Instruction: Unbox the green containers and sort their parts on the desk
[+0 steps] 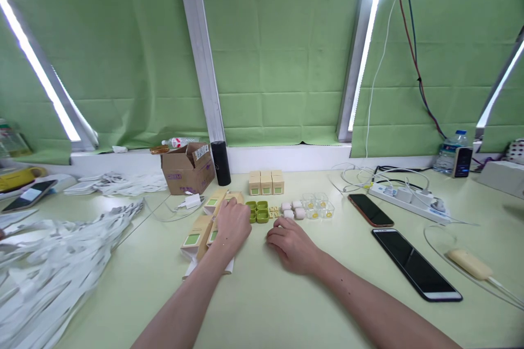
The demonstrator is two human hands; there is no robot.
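Note:
My left hand (234,224) is curled over a group of small tan cardboard boxes with green labels, its fingers closed at one box (212,234); the fingertips are partly hidden. Another tan box (199,232) lies just left of it. Beside the hand sits a block of green square cups (262,216), then tiny yellowish pieces (274,209). My right hand (292,245) rests on the table, fingers loosely bent and slightly apart, nothing visible in them. Right in front of its fingertips are small white rounded pieces (300,213) and clear cups with yellow bits (312,213).
Three tan boxes (266,182) stand in a row at the back. An open carton (188,169) and a black cylinder (221,163) are behind the left hand. White strips (69,267) cover the left side. Phones (416,264) and a power strip (409,200) lie right.

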